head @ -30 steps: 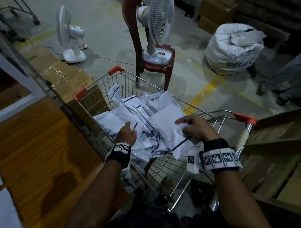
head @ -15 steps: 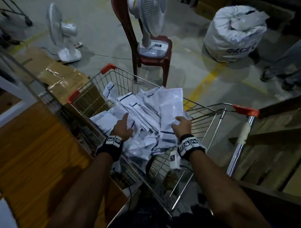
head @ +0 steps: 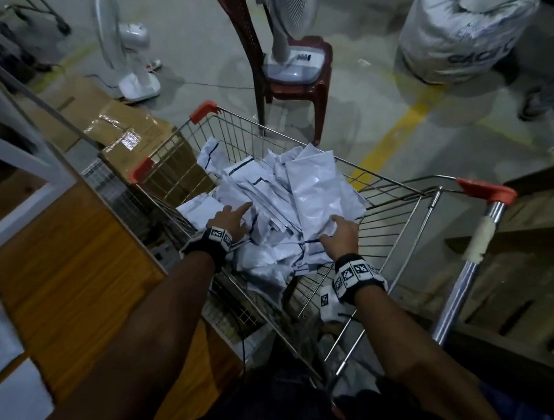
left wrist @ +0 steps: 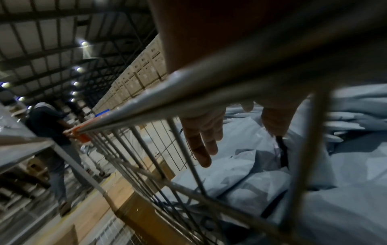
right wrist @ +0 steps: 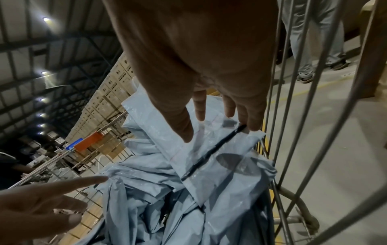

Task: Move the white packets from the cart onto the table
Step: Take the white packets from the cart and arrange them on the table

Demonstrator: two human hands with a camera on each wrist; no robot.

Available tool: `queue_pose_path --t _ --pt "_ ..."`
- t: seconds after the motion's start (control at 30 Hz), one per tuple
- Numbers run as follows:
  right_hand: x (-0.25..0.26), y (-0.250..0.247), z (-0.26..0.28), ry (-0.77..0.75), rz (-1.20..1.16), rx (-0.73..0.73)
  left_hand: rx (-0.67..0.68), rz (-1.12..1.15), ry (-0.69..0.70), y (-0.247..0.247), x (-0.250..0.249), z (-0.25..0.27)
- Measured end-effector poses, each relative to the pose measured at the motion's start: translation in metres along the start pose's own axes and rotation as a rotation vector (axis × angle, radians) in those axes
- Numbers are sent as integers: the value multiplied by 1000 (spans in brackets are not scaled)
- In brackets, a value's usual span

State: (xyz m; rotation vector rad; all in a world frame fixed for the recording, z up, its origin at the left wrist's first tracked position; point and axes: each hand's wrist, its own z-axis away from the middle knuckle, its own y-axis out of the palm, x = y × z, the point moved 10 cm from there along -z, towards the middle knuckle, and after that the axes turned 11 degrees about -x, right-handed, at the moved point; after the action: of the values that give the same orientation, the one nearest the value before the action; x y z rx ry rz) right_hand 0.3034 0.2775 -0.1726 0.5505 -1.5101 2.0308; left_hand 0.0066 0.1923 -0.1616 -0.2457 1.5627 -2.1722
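A heap of white packets (head: 317,192) with black seal strips fills the wire cart (head: 392,185). My left hand (head: 230,216) lies on the heap's left side with straight fingers, index stretched forward; in the left wrist view the left hand (left wrist: 238,145) holds nothing. My right hand (head: 341,234) is at the near edge of the large top packet (right wrist: 209,149). Seen from the right wrist, the right hand (right wrist: 220,131) has spread, straight fingers over that packet's black strip. The wooden table (head: 63,265) is to the cart's left.
Taped cardboard boxes (head: 131,132) stand between cart and table. A red plastic chair (head: 292,84) carrying a fan stands beyond the cart, with another fan (head: 127,53) on the floor to the left. A big white sack (head: 457,37) and a person's legs (head: 550,93) are at the far right.
My right hand drew back from the top of the large packet to its near edge, and the packet stack shifted. My left hand's fingers straightened out. The view moved closer to the cart.
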Motion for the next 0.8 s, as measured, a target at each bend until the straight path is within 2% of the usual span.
queue_pose_path --t 0.13,0.2,0.3,0.4,0.5,0.57,0.67,0.8 --pt "6 -3 -3 -11 -14 -22 -58 -210 104 -10 -13 5" --pt "7 -3 -4 -9 -9 -9 -104 -237 150 -14 -23 4" --pt "10 -4 -4 5 41 11 -98 -265 197 -13 -32 5" --pt "7 -7 -4 77 26 -9 -112 -300 223 -18 -37 6" --pt "6 -9 -4 149 -86 -20 -133 -350 255 -22 -42 4" --pt "6 -15 -2 157 -114 -49 -162 -316 234 -26 -40 4" --pt "-1 -19 2 187 -108 -65 -282 -211 171 -43 -35 8" --pt "-15 -7 7 272 0 41 -414 -115 144 -72 -39 15"
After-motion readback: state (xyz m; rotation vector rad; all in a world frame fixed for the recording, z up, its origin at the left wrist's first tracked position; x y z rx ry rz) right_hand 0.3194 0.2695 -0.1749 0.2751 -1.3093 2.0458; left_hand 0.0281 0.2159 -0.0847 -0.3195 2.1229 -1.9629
